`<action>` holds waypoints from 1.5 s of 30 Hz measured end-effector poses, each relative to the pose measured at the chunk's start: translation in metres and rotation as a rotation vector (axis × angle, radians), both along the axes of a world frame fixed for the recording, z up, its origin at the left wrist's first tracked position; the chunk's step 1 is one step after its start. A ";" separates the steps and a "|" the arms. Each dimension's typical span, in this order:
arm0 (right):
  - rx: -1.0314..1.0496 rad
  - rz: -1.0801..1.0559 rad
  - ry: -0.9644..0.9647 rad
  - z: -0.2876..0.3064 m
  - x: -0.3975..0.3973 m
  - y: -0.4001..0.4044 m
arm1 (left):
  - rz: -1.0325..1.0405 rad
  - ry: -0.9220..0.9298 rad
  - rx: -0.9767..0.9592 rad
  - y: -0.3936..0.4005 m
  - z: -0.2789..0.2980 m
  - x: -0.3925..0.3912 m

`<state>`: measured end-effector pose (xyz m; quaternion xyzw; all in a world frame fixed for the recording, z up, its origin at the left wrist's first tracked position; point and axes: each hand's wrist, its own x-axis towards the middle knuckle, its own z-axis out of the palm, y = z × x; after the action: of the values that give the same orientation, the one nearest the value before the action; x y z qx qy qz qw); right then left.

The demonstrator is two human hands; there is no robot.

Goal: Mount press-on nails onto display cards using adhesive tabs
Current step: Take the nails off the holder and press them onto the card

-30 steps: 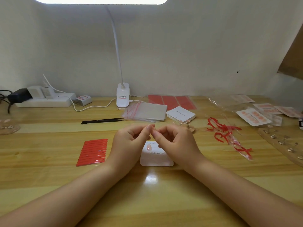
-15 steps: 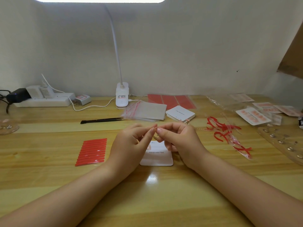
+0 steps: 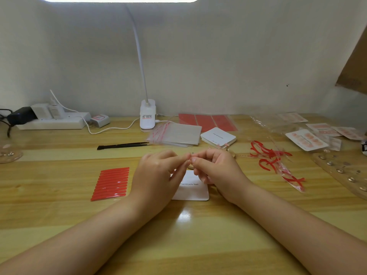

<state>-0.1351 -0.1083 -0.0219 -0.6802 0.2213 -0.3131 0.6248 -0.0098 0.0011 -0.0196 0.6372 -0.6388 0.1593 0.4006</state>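
Note:
A white display card [image 3: 195, 192] printed "Handmade Nail" lies on the wooden table in front of me. Just above its far edge, my left hand [image 3: 158, 173] and my right hand [image 3: 216, 169] meet at the fingertips. Thumbs and forefingers of both hands pinch a tiny piece [image 3: 190, 156] that is too small to identify. A small beige bit [image 3: 191, 166] shows just below the fingertips. A sheet of red adhesive strips [image 3: 112, 183] lies left of my left hand.
Behind the hands are black tweezers [image 3: 123, 145], clear zip bags [image 3: 176, 133], a stack of blank cards [image 3: 218, 136] and red sheets [image 3: 206, 121]. Peeled red backing strips [image 3: 272, 157], finished cards [image 3: 305, 139] and a clear nail tray [image 3: 345, 171] sit right. Lamp base [image 3: 147, 116] and power strip [image 3: 53, 121] line the wall.
The joined fingertips have shifted slightly to the right while staying together. My left fingers have stretched out more toward the right hand. The card has not moved.

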 end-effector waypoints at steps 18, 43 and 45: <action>-0.380 -0.052 0.087 -0.006 0.001 0.001 | 0.072 0.052 0.057 0.002 0.003 -0.004; -0.534 0.028 0.088 -0.007 -0.003 0.000 | 0.096 0.241 0.100 0.001 0.001 -0.004; -0.518 0.026 0.076 -0.007 -0.002 0.001 | 0.083 0.255 0.104 0.001 0.002 -0.004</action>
<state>-0.1371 -0.1077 -0.0287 -0.8315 0.1485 -0.3256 0.4248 -0.0137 0.0024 -0.0174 0.6982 -0.5631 0.0601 0.4379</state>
